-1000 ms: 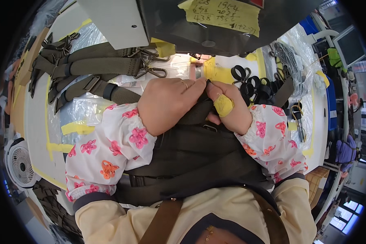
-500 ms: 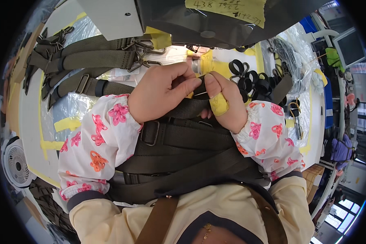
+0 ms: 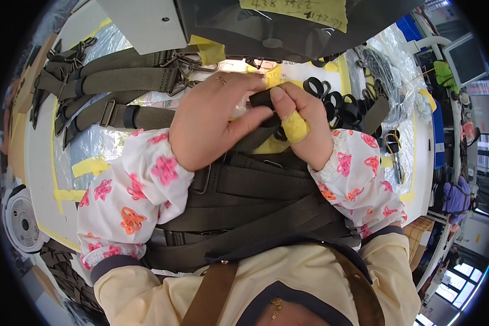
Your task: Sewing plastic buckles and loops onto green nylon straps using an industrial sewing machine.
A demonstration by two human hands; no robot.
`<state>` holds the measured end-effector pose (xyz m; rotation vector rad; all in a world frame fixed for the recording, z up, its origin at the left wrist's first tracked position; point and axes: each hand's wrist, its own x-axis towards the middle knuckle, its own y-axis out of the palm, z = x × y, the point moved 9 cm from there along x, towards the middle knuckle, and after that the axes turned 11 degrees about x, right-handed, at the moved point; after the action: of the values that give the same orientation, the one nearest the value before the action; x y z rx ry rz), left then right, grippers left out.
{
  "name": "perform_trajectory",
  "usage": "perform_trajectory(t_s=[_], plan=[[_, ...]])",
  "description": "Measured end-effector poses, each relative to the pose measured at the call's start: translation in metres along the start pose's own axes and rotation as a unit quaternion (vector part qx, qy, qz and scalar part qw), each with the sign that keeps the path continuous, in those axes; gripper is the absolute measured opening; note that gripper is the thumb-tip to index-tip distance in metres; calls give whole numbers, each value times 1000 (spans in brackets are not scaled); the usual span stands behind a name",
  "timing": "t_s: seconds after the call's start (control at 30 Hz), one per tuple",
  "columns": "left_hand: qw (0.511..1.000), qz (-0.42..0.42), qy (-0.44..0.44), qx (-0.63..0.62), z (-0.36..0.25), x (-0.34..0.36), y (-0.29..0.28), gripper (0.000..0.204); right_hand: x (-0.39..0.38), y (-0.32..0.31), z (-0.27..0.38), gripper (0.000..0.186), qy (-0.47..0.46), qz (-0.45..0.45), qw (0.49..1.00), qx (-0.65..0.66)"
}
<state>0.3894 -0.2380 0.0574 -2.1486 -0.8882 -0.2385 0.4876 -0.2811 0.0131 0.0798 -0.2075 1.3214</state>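
A dark webbing strap [image 3: 262, 99] is pinched between the thumb and fingers of my right hand [image 3: 304, 122], its folded end pointing left. Yellow tape [image 3: 295, 127] wraps that thumb. My left hand [image 3: 209, 119] is beside the strap, slightly blurred, thumb apart from fingers that reach toward the lit area under a dark machine housing [image 3: 277, 32]. The tips of those fingers are partly hidden. Below both hands, a pile of dark webbing straps [image 3: 255, 201] with a metal buckle [image 3: 204, 179] lies across my front.
Olive straps [image 3: 125, 79] with metal snap hooks [image 3: 187, 70] lie at the left on plastic sheeting. To the right are several black loops [image 3: 337, 106] and small scissors [image 3: 397, 163]. A white fan [image 3: 24, 220] stands at the far left, a screen [image 3: 467, 62] at the far right.
My left hand has let go of the strap and opened, its fingers moving forward. My right hand keeps its pinch, and the strap's end now points left.
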Motion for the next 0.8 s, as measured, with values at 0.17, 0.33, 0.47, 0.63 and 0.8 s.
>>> perform_trajectory(t_s=[0.17, 0.33, 0.47, 0.63, 0.8], plan=[[949, 53, 298, 84, -71, -43, 30, 19, 5, -3, -25, 33, 228, -34, 929, 291], [984, 55, -7, 168, 19, -25, 23, 14, -6, -3, -25, 34, 312, -19, 906, 287], [977, -40, 94, 189, 16, -24, -1, 19, -11, 9, -29, 29, 387, 29, 886, 254], [901, -6, 227, 369, 1, -16, 10, 20, -4, 4, -45, 36, 329, 44, 892, 306], [907, 172, 157, 351, 46, -14, 48, 33, 14, -24, -5, 42, -55, -11, 992, -115]])
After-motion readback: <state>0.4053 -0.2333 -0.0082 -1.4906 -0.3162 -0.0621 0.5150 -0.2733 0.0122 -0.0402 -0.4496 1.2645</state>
